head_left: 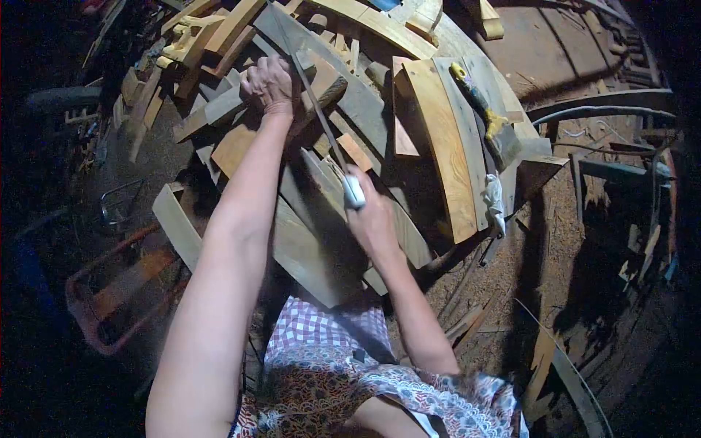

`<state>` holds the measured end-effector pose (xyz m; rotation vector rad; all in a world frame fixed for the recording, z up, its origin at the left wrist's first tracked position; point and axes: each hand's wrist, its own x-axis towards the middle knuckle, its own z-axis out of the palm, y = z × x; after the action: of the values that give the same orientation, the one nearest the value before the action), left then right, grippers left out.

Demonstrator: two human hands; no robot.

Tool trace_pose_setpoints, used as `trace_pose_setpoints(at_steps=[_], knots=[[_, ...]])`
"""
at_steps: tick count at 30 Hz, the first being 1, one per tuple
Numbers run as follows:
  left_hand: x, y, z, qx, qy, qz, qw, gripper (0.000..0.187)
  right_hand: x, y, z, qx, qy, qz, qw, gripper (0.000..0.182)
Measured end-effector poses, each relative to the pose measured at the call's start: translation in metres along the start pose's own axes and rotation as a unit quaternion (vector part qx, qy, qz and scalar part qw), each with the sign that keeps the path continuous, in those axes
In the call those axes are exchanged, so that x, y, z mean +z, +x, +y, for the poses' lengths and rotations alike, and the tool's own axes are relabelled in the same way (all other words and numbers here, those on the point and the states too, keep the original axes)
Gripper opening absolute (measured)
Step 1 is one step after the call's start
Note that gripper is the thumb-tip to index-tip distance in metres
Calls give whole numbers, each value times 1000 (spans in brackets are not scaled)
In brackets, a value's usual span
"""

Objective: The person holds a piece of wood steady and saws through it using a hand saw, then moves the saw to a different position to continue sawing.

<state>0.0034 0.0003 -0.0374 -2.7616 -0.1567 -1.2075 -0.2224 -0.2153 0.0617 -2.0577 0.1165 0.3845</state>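
My right hand [374, 219] is closed round the pale handle of a handsaw [310, 95]. Its long thin blade is seen nearly edge-on and slants up to the left; its teeth cannot be made out. Just left of the blade, my left hand [270, 84] grips a wooden block [321, 84], fingers curled; their tips are partly hidden. Under both hands lies a heap of cut boards and offcuts, among them a wide board [310, 252] near my body and a small orange-brown offcut [355, 152] beside the blade.
Right of the heap, a tool with a yellow and black handle [475, 95] lies on a pale curved board [442, 146]. An orange metal frame [109, 343] stands at lower left. Wood scraps [544, 350] and sawdust cover the ground at right.
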Motion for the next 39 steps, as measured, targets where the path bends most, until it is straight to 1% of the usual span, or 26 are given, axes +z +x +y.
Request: trace_pose_setpoints(at_steps=[1, 4, 6, 7, 8, 9, 11, 12, 13, 15, 17, 18, 19, 20, 21, 23, 25, 26, 27, 29, 31, 32, 33, 35, 37, 39], knots=[[-5, -1, 2, -6, 7, -5, 1000, 14, 2, -23, 10, -11, 25, 6, 1000, 60], [-13, 4, 5, -4, -4, -3, 1000, 14, -8, -92, 25, -34, 1, 44, 998, 64], [-18, -4, 5, 4, -3, -24, 1000, 14, -16, -113, 13, 54, 47, -11, 997, 65], [-14, -2, 5, -1, 9, -36, 999, 14, -17, -95, 7, 54, 49, -4, 997, 65], [-14, -3, 3, -6, 1, -82, 997, 13, -17, -60, 0, 63, 28, -19, 997, 62], [-7, -5, 0, -2, 2, -63, 998, 12, -16, -31, -2, 72, 9, -36, 997, 59], [3, -6, -4, -23, -8, -46, 999, 13, -10, 1, 1, 4, -3, 5, 1000, 56], [0, -8, -4, -19, -6, -51, 999, 13, -8, -7, -1, 41, -10, -18, 999, 56], [-3, -7, -3, -18, 8, -68, 997, 13, -5, -33, 5, 43, -7, -20, 999, 56], [-3, -2, -1, -19, 18, -82, 996, 13, -5, -87, 16, 1, 16, 62, 998, 59], [-4, -6, -2, -6, 27, -121, 992, 14, -7, -95, 21, 3, 11, 51, 999, 60], [-7, -3, 0, -8, 20, -108, 994, 14, -9, -96, 18, 2, 9, 44, 999, 61], [-5, -1, -1, -7, 18, -106, 994, 14, -10, -73, 14, 29, 20, 20, 999, 61], [-4, -3, -4, 7, -7, -69, 998, 14, -9, -35, 6, 59, 33, -6, 998, 61], [-2, -3, -4, 20, -31, -30, 999, 15, -11, -3, -3, 12, -3, -13, 1000, 58], [2, -3, -3, 16, 20, -37, 999, 15, 7, 7, 10, -13, 7, 16, 1000, 55], [6, -5, -6, 13, 1, -45, 999, 16, 7, -47, 24, 2, 13, 18, 1000, 59], [-6, -3, -2, 8, 4, -81, 997, 14, 4, -80, 31, 13, 16, 27, 999, 62], [-4, -2, -2, 4, 4, -80, 997, 14, -1, -96, 27, -4, 40, 35, 999, 69], [-5, -4, -2, 33, -8, -26, 999, 13, -1, -100, 22, 24, 27, 19, 999, 68], [-5, -1, -3, 30, -24, -19, 999, 14, -1, -45, 7, 42, 67, 13, 997, 53], [-6, -3, -1, 30, -40, -20, 999, 15, -5, -6, -7, 63, 52, -43, 996, 53], [-5, -4, -1, 34, -39, -21, 998, 15, -4, 21, -15, 20, 34, -19, 999, 51], [0, -1, -2, 25, -18, -29, 999, 16, 13, 7, -3, -17, 46, 29, 998, 54], [-4, -4, -1, 13, -6, -36, 999, 16, 15, -58, 20, 28, 47, 37, 998, 57], [-8, -2, 2, 18, 8, -58, 998, 15, 7, -99, 20, 21, 57, 44, 997, 61]])
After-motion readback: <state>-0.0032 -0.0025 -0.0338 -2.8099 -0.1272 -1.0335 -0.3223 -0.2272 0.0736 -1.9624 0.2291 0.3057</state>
